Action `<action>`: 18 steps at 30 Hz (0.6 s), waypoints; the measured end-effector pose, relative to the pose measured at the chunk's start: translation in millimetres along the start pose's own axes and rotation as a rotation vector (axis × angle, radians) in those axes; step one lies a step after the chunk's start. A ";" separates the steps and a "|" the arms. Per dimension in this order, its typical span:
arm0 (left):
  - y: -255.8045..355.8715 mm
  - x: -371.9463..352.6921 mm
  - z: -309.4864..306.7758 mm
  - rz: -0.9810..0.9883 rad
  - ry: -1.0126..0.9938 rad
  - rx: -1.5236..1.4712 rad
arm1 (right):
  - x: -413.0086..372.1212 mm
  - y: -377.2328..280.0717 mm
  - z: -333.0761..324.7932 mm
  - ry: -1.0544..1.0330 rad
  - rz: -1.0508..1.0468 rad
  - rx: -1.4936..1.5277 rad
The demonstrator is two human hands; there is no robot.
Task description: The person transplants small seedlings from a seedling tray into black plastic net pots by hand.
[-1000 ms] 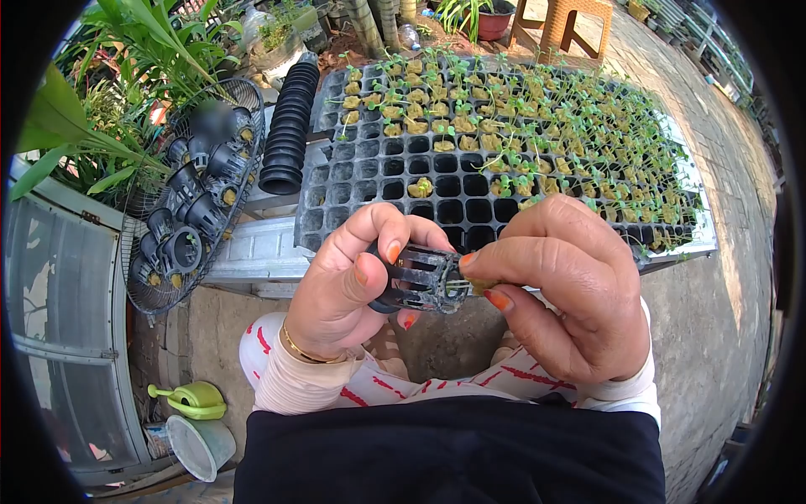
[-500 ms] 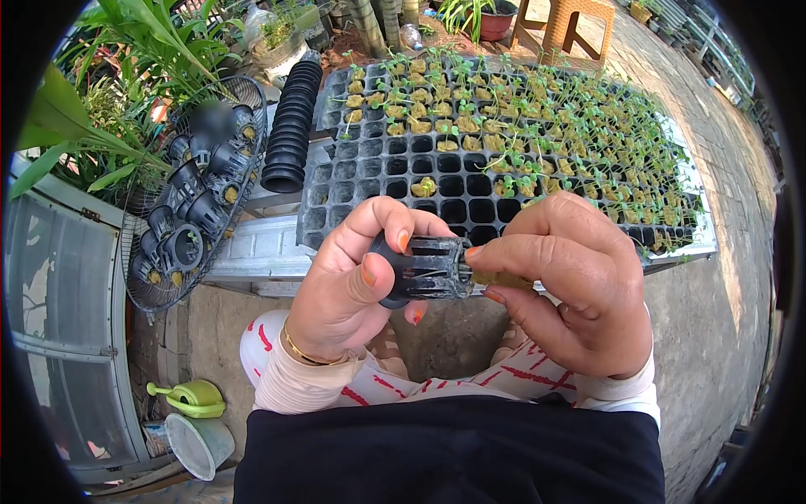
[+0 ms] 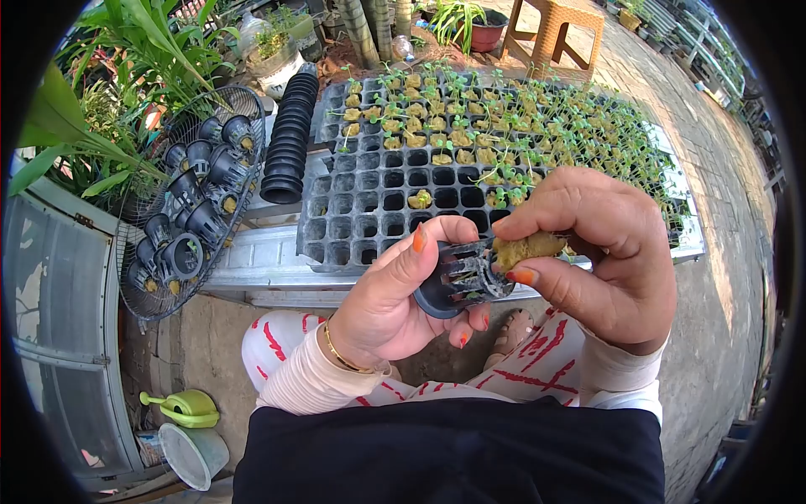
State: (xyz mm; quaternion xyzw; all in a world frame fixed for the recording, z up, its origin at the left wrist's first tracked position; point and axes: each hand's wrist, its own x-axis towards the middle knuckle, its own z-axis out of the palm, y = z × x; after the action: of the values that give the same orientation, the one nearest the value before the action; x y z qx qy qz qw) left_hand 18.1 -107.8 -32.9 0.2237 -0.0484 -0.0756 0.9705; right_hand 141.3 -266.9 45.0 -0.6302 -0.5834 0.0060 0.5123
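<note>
My left hand [image 3: 399, 298] is wrapped round a black slotted net pot [image 3: 462, 279], which lies on its side with its wide rim toward the palm. Between thumb and fingers, my right hand [image 3: 609, 252] pinches a yellowish-brown grow plug [image 3: 529, 249] right at the pot's slotted base. Part of the plug is hidden behind the fingers. Beyond both hands lies a black seedling tray [image 3: 340, 206], its right side full of green sprouts in similar plugs and several bare cells toward the left.
On the left, a wire basket [image 3: 134, 309] holds several net pots with plugs. A stack of nested black pots [image 3: 290, 139] lies between basket and tray. A green watering can [image 3: 189, 409] and a pale bucket [image 3: 195, 454] stand at lower left; a brown stool [image 3: 558, 38] is behind the tray.
The net pot has shifted right and tilted, its base now lower right. My right hand has moved slightly right and up, showing more of the plug.
</note>
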 end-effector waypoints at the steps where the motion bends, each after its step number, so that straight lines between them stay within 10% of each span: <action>1: 0.3 0.1 0.9 -0.009 0.018 0.020 | 1.6 -0.3 -0.5 -0.022 -0.015 0.021; 18: 13.1 -6.6 0.9 0.124 0.056 0.219 | -0.7 6.5 16.3 0.081 0.060 0.080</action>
State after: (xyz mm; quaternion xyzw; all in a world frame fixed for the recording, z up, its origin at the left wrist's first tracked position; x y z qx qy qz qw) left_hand 13.1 -95.4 -26.8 0.3270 -0.0432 -0.0034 0.9440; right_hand 136.0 -255.7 32.6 -0.6263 -0.5423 0.0191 0.5597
